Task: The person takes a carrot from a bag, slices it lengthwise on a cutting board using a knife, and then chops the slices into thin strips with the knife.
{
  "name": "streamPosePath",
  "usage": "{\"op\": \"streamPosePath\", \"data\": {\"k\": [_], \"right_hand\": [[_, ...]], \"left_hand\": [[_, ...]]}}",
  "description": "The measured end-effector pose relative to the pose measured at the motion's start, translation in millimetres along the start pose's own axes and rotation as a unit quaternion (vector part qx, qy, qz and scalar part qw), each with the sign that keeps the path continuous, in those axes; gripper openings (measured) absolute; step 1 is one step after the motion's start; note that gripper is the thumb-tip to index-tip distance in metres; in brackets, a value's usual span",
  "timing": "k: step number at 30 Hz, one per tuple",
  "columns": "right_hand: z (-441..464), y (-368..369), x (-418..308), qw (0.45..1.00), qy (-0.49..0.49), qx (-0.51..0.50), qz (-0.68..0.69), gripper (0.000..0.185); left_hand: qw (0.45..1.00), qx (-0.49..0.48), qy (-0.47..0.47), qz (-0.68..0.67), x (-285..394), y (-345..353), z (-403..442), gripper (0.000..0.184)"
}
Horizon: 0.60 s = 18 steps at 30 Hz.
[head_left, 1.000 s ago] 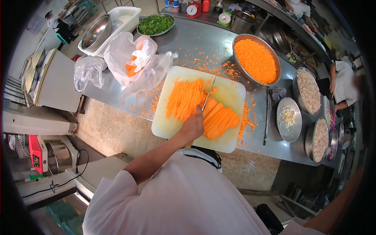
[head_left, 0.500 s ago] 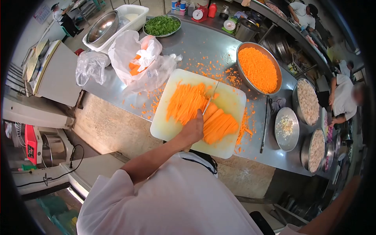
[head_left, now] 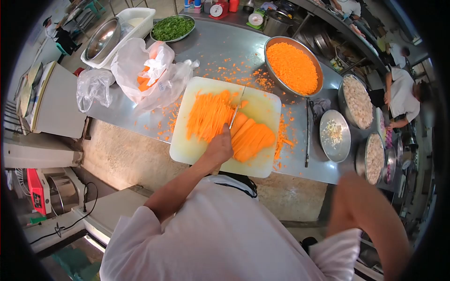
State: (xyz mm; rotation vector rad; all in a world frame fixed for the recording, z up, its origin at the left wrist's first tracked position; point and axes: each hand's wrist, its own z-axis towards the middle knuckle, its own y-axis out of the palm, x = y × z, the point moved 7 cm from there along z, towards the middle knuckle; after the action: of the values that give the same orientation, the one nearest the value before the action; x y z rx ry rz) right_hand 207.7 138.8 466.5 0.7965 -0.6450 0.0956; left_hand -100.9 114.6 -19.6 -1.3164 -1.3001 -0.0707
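My left hand [head_left: 219, 149] is wrapped round a knife [head_left: 233, 118], its blade pointing away from me across the cutting board [head_left: 187, 152]. Left of the blade lies a heap of thin orange shreds [head_left: 206, 114] that look like carrot. Thin orange slices [head_left: 253, 140], overlapping in a fan, lie to its right. The board sits at the near edge of the steel table [head_left: 211, 51]. My right arm [head_left: 363, 210] is bent with the elbow raised at the lower right; its hand is out of view.
A bowl of chopped orange bits [head_left: 293, 68] stands right of the board, near a dark rod [head_left: 307, 136], a bowl of white bits [head_left: 335, 136] and bowls of pale pieces [head_left: 358, 100]. Plastic bags [head_left: 136, 79] and a plate of chopped greens [head_left: 172, 28] are leftward. A person [head_left: 403, 93] works at right.
My right arm has risen into view at the lower right, bent. The view has shifted, so the table things sit further left and higher. My left hand still grips the knife.
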Motion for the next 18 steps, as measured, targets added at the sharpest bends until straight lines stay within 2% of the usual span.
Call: {"op": "streamPosePath", "data": {"k": [1,2,3,4,5,6,8,10,11,13,14,18], "right_hand": [[-37.1,13.7,-26.6,0.964,0.266,-0.02,-0.007,0.045],[-57.8,32.7,-78.1,0.924,0.35,-0.107,0.111,0.036],[-78.5,47.5,-160.5,0.797,0.423,-0.181,0.392,0.027],[-99.5,60.5,-247.0,0.521,0.525,-0.231,0.632,0.018],[-109.4,48.3,-328.1,0.364,0.539,-0.298,0.699,0.011],[-120.2,25.1,-388.1,0.209,0.496,-0.413,0.735,0.01],[-168.0,-26.9,-500.7,0.185,0.393,-0.451,0.779,0.01],[-202.4,-67.0,-561.4,0.153,0.33,-0.539,0.76,0.013],[-211.7,-76.9,-578.3,0.152,0.331,-0.539,0.759,0.013],[-207.6,-90.7,-590.7,0.202,0.313,-0.469,0.801,0.015],[-202.7,-93.2,-591.6,0.26,0.298,-0.438,0.807,0.015],[-209.3,-98.1,-596.9,0.254,0.243,-0.489,0.798,0.02]], "left_hand": [[1.0,0.001,-0.004,0.008,-0.3,-0.2,-0.3,0.059],[1.0,0.005,-0.009,0.016,-0.7,-1.2,0.2,0.053],[1.0,0.009,-0.007,0.014,2.2,-6.9,-1.8,0.053],[1.0,-0.008,-0.019,-0.022,5.1,-12.8,-6.6,0.047],[0.998,-0.023,-0.031,-0.057,5.9,-16.1,-9.1,0.041],[0.998,-0.02,-0.032,-0.056,1.3,-13.7,-9.5,0.041],[0.999,0.015,-0.032,-0.033,-9.7,-7.2,-10.8,0.031],[0.999,0.029,-0.011,-0.027,-5.3,-9.6,-18.6,0.034],[0.999,0.046,0.008,-0.025,-1.8,-12.2,-20.1,0.036],[0.998,0.056,0.015,-0.024,-2.5,-11.0,-21.3,0.036],[0.997,0.068,0.022,-0.023,-2.5,-11.0,-21.7,0.035],[0.998,0.054,-0.003,-0.012,-9.0,-7.4,-21.0,0.036]]}}
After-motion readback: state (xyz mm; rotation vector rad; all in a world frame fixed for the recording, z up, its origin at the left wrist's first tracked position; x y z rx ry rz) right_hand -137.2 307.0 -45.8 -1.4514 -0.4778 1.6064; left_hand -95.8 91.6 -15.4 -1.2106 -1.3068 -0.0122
